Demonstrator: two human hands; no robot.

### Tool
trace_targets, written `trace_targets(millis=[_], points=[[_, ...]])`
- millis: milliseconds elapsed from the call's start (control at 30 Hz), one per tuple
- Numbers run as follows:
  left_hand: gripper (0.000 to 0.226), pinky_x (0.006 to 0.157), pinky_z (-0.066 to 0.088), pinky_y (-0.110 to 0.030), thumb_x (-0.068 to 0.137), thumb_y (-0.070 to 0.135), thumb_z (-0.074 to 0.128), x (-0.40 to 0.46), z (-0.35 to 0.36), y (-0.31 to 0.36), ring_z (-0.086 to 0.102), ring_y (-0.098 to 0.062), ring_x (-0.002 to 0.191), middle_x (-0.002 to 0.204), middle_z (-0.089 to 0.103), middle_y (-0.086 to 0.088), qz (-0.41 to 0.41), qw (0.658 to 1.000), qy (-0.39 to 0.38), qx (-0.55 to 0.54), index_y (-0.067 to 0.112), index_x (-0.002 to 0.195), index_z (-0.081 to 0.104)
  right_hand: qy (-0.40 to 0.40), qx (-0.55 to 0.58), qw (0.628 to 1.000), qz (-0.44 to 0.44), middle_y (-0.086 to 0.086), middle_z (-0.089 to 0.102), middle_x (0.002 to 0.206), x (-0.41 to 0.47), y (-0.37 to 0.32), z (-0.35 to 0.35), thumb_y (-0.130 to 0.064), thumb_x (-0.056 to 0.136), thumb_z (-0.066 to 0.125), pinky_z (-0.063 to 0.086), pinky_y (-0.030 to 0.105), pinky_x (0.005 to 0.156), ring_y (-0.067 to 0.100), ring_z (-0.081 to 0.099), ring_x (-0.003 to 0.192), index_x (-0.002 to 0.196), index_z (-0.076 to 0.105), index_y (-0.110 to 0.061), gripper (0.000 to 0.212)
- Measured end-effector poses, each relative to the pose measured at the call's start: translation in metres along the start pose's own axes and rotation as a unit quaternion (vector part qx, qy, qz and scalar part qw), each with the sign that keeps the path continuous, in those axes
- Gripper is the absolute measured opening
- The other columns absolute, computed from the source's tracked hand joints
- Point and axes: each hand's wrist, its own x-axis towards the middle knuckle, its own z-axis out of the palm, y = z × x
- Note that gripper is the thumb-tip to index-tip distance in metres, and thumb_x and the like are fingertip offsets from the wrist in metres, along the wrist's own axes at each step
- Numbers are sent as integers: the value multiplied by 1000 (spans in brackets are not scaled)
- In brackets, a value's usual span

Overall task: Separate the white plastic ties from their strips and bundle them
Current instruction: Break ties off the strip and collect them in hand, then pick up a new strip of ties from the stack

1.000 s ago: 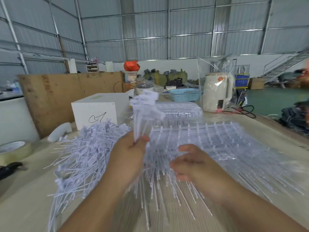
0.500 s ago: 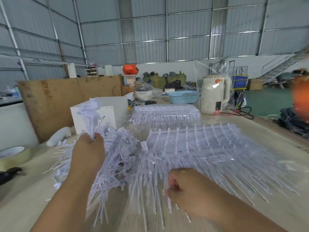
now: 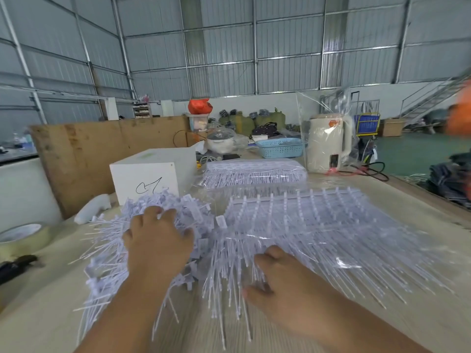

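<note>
- Left hand [image 3: 159,244] lay palm-down, fingers spread, on the heap of loose ties [image 3: 107,253] toward the desk's [image 3: 33,314] left edge.
- Right hand [image 3: 283,284], fingers curled, gripped stems of the uncut strips [image 3: 331,230] at mid-desk.

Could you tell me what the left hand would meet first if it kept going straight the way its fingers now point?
The left hand rests on the loose tie pile, fingers pointing away from the person. Going straight on, it would cross more of that pile, then probably reach the white box just behind it, though depth is uncertain.

Left hand [image 3: 158,240] spread flat — right hand [image 3: 277,278] curled, palm down
</note>
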Motion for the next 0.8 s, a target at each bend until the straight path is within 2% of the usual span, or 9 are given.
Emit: trace_targets(millis=[100, 167, 233, 333, 400, 500, 633, 733, 800], points=[[68, 106, 34, -41, 72, 73, 53, -10, 3, 16, 41, -23, 124, 132, 51, 6, 103, 979, -66, -163, 29, 123, 63, 18, -17, 1000, 1, -6, 33, 133, 1, -2, 0, -58, 93, 42, 43, 36, 96, 19, 43, 121, 126, 47, -19, 51], [81, 106, 32, -38, 61, 82, 45, -17, 7, 23, 38, -15, 122, 127, 48, 15, 166, 962, -144, -160, 33, 123, 61, 5, -37, 999, 0, -5, 27, 145, 1, -3, 0, -47, 95, 45, 43, 37, 99, 23, 42, 127, 130, 46, -21, 44], [63, 107, 30, -37, 67, 71, 60, -18, 15, 24, 37, -14, 121, 122, 46, 18, 192, 958, -174, -124, 33, 117, 64, -18, -51, 998, -10, -6, 30, 149, 1, 0, 0, -29, 93, 48, 44, 36, 102, 21, 44, 129, 131, 47, -25, 38], [7, 97, 42, -40, 84, 26, 69, -14, 16, 20, 54, -20, 106, 104, 60, 12, 165, 965, -75, -190, 24, 89, 74, -25, -68, 997, 16, -7, 50, 127, -1, 3, -7, -12, 83, 47, 50, 35, 92, 21, 55, 118, 113, 55, -24, 33], [14, 83, 48, -40, 88, 14, 63, -9, 14, 16, 61, -24, 89, 89, 66, 3, 131, 965, -26, -224, 18, 78, 72, -25, -98, 993, 58, -7, 58, 114, -3, 4, -13, -13, 79, 46, 51, 33, 87, 21, 58, 110, 110, 58, -23, 35], [26, 67, 49, -36, 94, 16, 56, -7, 10, 14, 60, -17, 71, 70, 62, 4, 79, 955, -8, -285, 23, 69, 62, 3, -117, 990, 82, -7, 57, 89, -7, 3, -16, -30, 84, 44, 50, 31, 73, 20, 56, 85, 86, 55, -23, 13], [24, 62, 50, -36, 97, 27, 47, -12, 6, 20, 61, -16, 62, 68, 64, 1, 62, 936, -11, -345, 24, 76, 59, 116, -100, 988, 35, -7, 50, 70, -3, -4, -16, -41, 94, 37, 45, 27, 63, 13, 48, 77, 64, 38, -22, 35], [24, 41, 43, -23, 97, 32, 44, -15, 3, 24, 58, -7, 46, 70, 67, 7, 66, 912, -45, -403, 33, 77, 56, 160, -65, 984, -49, -7, 50, 79, 8, -5, -15, -25, 97, 37, 40, 26, 72, 13, 44, 87, 75, 47, -25, 24], [23, 40, 37, -17, 97, 33, 45, -16, 3, 25, 52, -3, 41, 66, 66, 8, 77, 910, -58, -404, 33, 76, 56, 140, -28, 986, -90, -7, 50, 83, 19, -4, -10, -16, 96, 38, 40, 27, 77, 14, 44, 87, 89, 56, -19, 20]])
